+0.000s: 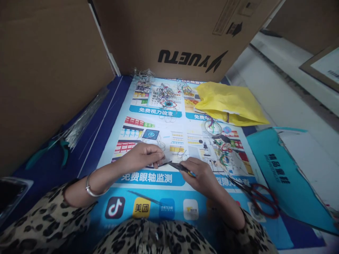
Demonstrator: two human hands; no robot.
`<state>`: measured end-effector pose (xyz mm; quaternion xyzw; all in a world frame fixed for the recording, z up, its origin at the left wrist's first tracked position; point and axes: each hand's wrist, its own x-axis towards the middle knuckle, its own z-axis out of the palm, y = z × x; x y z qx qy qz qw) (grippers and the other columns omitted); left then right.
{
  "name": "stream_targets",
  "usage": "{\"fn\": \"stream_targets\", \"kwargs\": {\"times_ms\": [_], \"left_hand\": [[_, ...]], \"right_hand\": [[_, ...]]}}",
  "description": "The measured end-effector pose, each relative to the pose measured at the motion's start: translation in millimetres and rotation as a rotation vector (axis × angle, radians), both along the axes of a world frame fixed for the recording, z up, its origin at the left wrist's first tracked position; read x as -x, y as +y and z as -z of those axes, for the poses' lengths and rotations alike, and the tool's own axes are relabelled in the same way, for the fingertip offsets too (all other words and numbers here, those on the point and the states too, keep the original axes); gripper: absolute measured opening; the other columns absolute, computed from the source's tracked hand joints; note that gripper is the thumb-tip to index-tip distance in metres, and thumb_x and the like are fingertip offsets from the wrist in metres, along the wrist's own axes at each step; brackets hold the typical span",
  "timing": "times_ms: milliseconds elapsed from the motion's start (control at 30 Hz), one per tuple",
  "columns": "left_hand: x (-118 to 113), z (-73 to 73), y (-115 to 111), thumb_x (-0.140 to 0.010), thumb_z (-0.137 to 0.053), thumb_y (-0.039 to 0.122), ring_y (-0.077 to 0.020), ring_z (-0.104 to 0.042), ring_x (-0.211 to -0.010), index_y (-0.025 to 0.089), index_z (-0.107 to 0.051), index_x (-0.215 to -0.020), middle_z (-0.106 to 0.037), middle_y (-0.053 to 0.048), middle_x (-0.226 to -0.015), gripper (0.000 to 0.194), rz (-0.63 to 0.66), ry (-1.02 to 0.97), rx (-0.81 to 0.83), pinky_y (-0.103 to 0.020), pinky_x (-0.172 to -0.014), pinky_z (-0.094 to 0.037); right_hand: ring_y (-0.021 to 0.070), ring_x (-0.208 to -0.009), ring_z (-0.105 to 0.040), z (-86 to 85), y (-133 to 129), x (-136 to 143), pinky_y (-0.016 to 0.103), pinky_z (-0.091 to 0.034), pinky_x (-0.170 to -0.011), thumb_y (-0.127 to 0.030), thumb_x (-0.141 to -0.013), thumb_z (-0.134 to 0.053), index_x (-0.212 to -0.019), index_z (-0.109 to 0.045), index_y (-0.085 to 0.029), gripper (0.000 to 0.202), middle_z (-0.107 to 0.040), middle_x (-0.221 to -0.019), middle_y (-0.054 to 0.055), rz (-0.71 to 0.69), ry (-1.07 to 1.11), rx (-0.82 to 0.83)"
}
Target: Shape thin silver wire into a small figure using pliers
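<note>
My left hand (150, 155) is closed in a pinch above the printed sheet. A thin dark strand seems to run from its fingertips, too fine to name. My right hand (198, 173) grips a small dark pointed tool (176, 165) with yellow on its handle. The tool's tip points left and sits beside the left fingertips; whether it touches the strand I cannot tell. Loose thin wire (181, 153) lies just beyond the tool. Red-handled scissors (263, 201) rest to the right of my right forearm.
Tangled wires (165, 92) lie at the back, near a cardboard box (193, 35). A yellow bag (230, 102), a clear ring-shaped spool (213, 127) and coloured wires (225, 151) are at right. Left are a straight wire bundle (84, 120) and teal-handled pliers (65, 151).
</note>
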<state>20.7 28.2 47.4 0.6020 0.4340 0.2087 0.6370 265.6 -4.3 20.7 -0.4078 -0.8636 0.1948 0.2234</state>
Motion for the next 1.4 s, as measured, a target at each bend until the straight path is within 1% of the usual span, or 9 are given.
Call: {"fn": "stream_targets", "kwargs": {"times_ms": [100,267,433,567,667,900,1100,1233,1400], "left_hand": [[-1.0,-0.5,-0.1,-0.083,-0.053,0.036,-0.0095,-0.06,-0.057,0.012,-0.065,-0.072,-0.067,-0.004,-0.067,0.028,-0.033,0.026,0.008,-0.019,-0.056,-0.046],[-3.7,-0.7,-3.1,-0.082,-0.052,0.034,-0.0096,-0.059,-0.05,0.013,-0.063,-0.066,-0.064,-0.002,-0.059,0.029,-0.123,0.111,-0.052,-0.018,-0.049,-0.044],[-5.1,0.0,-6.8,-0.082,-0.05,0.032,-0.0095,-0.059,-0.049,0.014,-0.063,-0.064,-0.064,-0.001,-0.058,0.029,-0.142,0.227,-0.168,-0.017,-0.048,-0.043],[-7.2,0.4,-9.4,-0.082,-0.049,0.031,-0.0092,-0.059,-0.049,0.014,-0.063,-0.063,-0.065,-0.001,-0.059,0.029,-0.155,0.256,-0.192,-0.017,-0.049,-0.042],[-10.0,0.5,-10.9,-0.081,-0.048,0.029,-0.0089,-0.058,-0.048,0.014,-0.062,-0.062,-0.063,0.0,-0.056,0.028,-0.153,0.286,-0.193,-0.017,-0.048,-0.041],[-12.3,1.7,-12.8,-0.082,-0.047,0.028,-0.0077,-0.053,-0.048,0.014,-0.059,-0.057,-0.058,0.002,-0.05,0.031,-0.102,0.351,-0.315,-0.018,-0.049,-0.037],[-11.8,1.2,-12.4,-0.083,-0.047,0.027,-0.0076,-0.051,-0.048,0.014,-0.06,-0.058,-0.056,0.003,-0.048,0.031,-0.079,0.379,-0.354,-0.018,-0.048,-0.035],[-12.5,-0.4,-13.0,-0.083,-0.047,0.027,-0.0083,-0.053,-0.05,0.015,-0.06,-0.058,-0.057,0.002,-0.05,0.031,-0.08,0.357,-0.339,-0.018,-0.049,-0.037],[-13.5,1.0,-14.0,-0.083,-0.049,0.032,-0.0075,-0.054,-0.048,0.015,-0.06,-0.065,-0.06,0.001,-0.056,0.027,-0.184,0.2,-0.199,-0.017,-0.049,-0.04]], "right_hand": [[0.0148,-0.072,-0.058,2.1,0.3,0.0,0.025,-0.047,-0.065,-0.021,-0.083,-0.051,-0.091,-0.061,-0.019,0.013,-0.062,-0.078,0.004,0.031,-0.005,-0.037],[0.0172,-0.077,-0.056,2.6,-1.0,3.5,0.029,-0.048,-0.068,-0.019,-0.082,-0.052,-0.093,-0.061,-0.017,0.014,-0.061,-0.081,0.007,0.141,0.037,-0.219],[0.0193,-0.075,-0.052,-4.5,-9.7,13.8,0.033,-0.045,-0.068,-0.019,-0.082,-0.053,-0.093,-0.062,-0.015,0.015,-0.059,-0.08,0.007,0.066,-0.101,-0.284],[0.0206,-0.078,-0.051,-6.3,-15.1,19.8,0.035,-0.043,-0.071,-0.021,-0.084,-0.051,-0.094,-0.062,-0.015,0.016,-0.059,-0.08,0.007,0.042,-0.228,-0.314],[0.0205,-0.079,-0.05,-4.7,-16.3,21.7,0.035,-0.041,-0.073,-0.022,-0.084,-0.052,-0.095,-0.061,-0.015,0.016,-0.059,-0.081,0.007,0.041,-0.263,-0.313],[0.0198,-0.076,-0.049,-1.8,-16.9,24.1,0.034,-0.039,-0.071,-0.025,-0.084,-0.052,-0.094,-0.061,-0.016,0.016,-0.058,-0.079,0.005,0.027,-0.311,-0.311],[0.0191,-0.075,-0.049,-1.4,-17.3,23.0,0.033,-0.04,-0.071,-0.024,-0.084,-0.054,-0.095,-0.062,-0.017,0.015,-0.059,-0.077,0.004,0.005,-0.334,-0.301],[0.0187,-0.073,-0.051,-1.9,-17.7,22.7,0.032,-0.04,-0.071,-0.024,-0.084,-0.052,-0.091,-0.063,-0.016,0.014,-0.059,-0.074,0.005,0.016,-0.306,-0.29],[0.0174,-0.071,-0.054,-1.2,-19.0,25.5,0.028,-0.041,-0.065,-0.023,-0.085,-0.049,-0.086,-0.062,-0.017,0.014,-0.059,-0.073,0.005,0.065,-0.184,-0.222]]}}
